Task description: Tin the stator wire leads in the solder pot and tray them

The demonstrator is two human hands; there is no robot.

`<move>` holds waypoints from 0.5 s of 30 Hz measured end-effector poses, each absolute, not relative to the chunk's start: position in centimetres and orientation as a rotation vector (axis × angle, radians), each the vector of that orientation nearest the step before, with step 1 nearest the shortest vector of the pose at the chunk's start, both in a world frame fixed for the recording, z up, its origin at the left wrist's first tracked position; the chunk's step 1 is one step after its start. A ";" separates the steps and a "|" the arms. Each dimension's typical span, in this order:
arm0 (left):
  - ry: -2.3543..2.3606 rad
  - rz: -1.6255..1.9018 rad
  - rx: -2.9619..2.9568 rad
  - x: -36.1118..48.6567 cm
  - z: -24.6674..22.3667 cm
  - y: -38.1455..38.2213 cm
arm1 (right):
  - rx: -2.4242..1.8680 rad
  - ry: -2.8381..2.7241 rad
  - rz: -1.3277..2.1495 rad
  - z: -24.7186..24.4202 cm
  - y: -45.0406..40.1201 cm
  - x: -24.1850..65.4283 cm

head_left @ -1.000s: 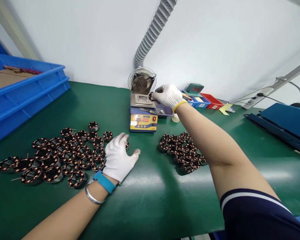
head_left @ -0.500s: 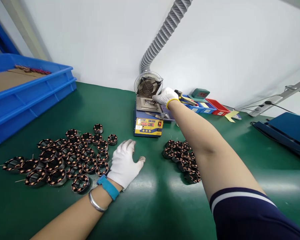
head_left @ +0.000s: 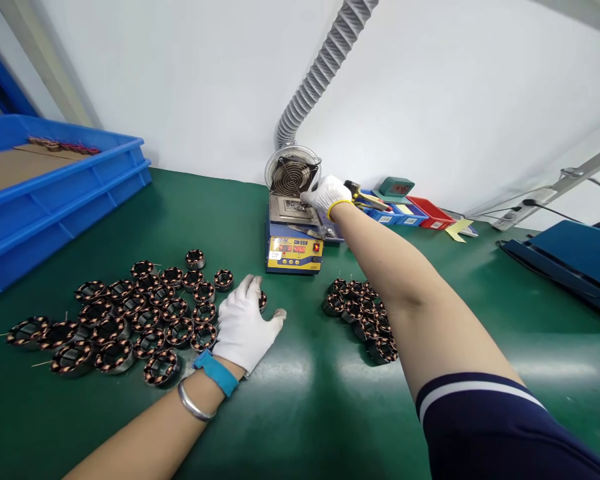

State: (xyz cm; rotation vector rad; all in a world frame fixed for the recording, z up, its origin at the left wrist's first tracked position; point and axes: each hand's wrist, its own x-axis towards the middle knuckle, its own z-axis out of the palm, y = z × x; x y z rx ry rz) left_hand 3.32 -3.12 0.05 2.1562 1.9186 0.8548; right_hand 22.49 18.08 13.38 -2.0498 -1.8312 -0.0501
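My left hand [head_left: 249, 325], in a white glove, is low over the green table with its thumb spread away from outstretched fingers. Part of a copper-wound motor stator [head_left: 263, 301] shows beside the fingers; the thumb is apart from it. My gloved right hand [head_left: 325, 196] reaches to the top of a solder pot [head_left: 294, 250] with a yellow front panel and a lit red display. Its fingers are pinched together over the metal opening, and what they hold is hidden. Several stators [head_left: 147, 317] cover the table to the left. Another group of stators [head_left: 356, 311] lies beneath my right forearm.
Behind the pot stand a round fan [head_left: 294, 177] and a grey extraction hose [head_left: 315, 83]. A blue crate [head_left: 65, 193] fills the left side. Blue bins, a red bin [head_left: 431, 213] and pliers [head_left: 370, 198] lie at the back right. A blue case [head_left: 575, 257] is far right.
The stator beside my left fingers has come into sight as that hand shifted slightly left. My right hand stays at the solder pot, and the display reads differently. The view has shifted slightly.
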 end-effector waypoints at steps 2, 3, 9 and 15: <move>1.929 0.838 2.146 3.3 0.0 -3.1 | -2.044 -1.818 -0.063 13.3 18.0 22.4; 1.935 0.840 2.141 3.3 -0.1 -3.0 | -2.044 -1.808 -0.070 13.3 18.0 22.4; 1.938 0.901 2.127 3.1 -0.5 -2.8 | -2.011 -1.768 0.059 15.1 15.5 23.2; 1.865 0.855 2.083 3.0 -0.3 -3.0 | -1.934 -2.068 0.696 12.9 7.1 22.6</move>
